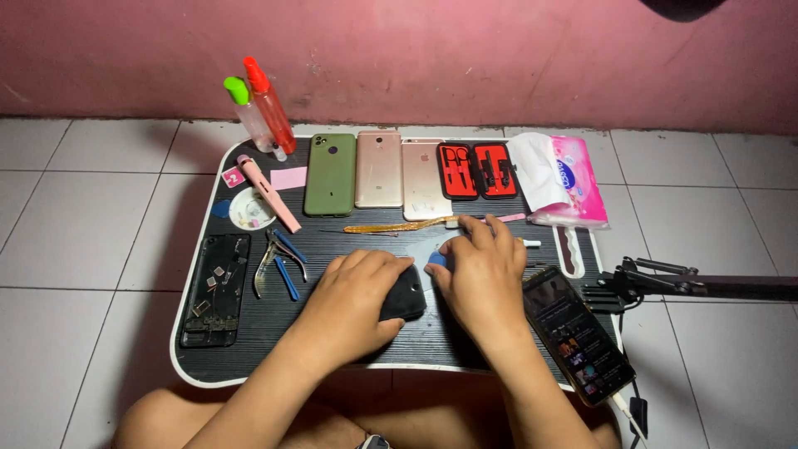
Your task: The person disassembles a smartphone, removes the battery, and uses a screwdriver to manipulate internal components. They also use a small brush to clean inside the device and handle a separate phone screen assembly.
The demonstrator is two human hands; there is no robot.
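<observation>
My left hand [359, 295] lies flat over a black phone [407, 293] on the black lap table [249, 341], pressing it down; only the phone's right end shows. My right hand [484, 270] rests just right of it, thumb and fingers pinching a small blue pick [436, 260] at the phone's upper right corner. A yellow flat pry strip [391, 225] lies just beyond the hands.
At the table's back stand a green phone [330, 174], two pink phones [378, 168], a red tool case [477, 170], a tissue pack [573, 179] and two spray bottles [264, 108]. Left: an opened phone frame [216, 287], tweezers and pliers [278, 262]. Right: a lit phone [578, 333] on an arm mount.
</observation>
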